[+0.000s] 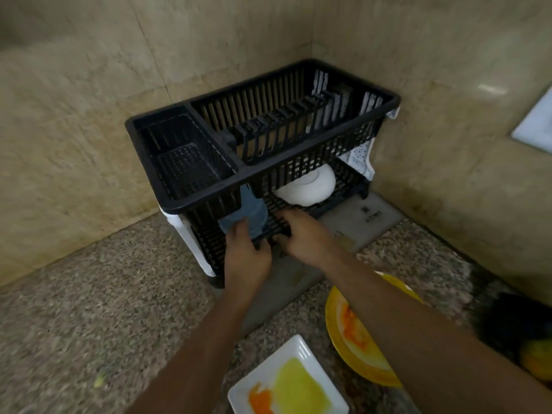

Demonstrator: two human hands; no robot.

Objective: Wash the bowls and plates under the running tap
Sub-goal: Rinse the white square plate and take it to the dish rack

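A black two-tier dish rack (209, 186) stands in the corner of the speckled counter. On its lower shelf a white bowl (310, 186) lies upside down, and a pale blue bowl (254, 215) sits at the shelf's front left. My left hand (246, 252) grips the blue bowl's near edge. My right hand (301, 234) rests with its fingers curled on the lower shelf's front edge, beside the blue bowl. A dirty square white plate (288, 383) with yellow and orange smears and a dirty yellow plate (355, 339) lie near me on the counter.
Beige tiled walls close in the rack behind and to the right. A grey mat (355, 222) lies under the rack. A white dotted cloth (363, 156) hangs at the rack's right end. A dark object and a yellow-orange fruit (537, 360) sit at the far right.
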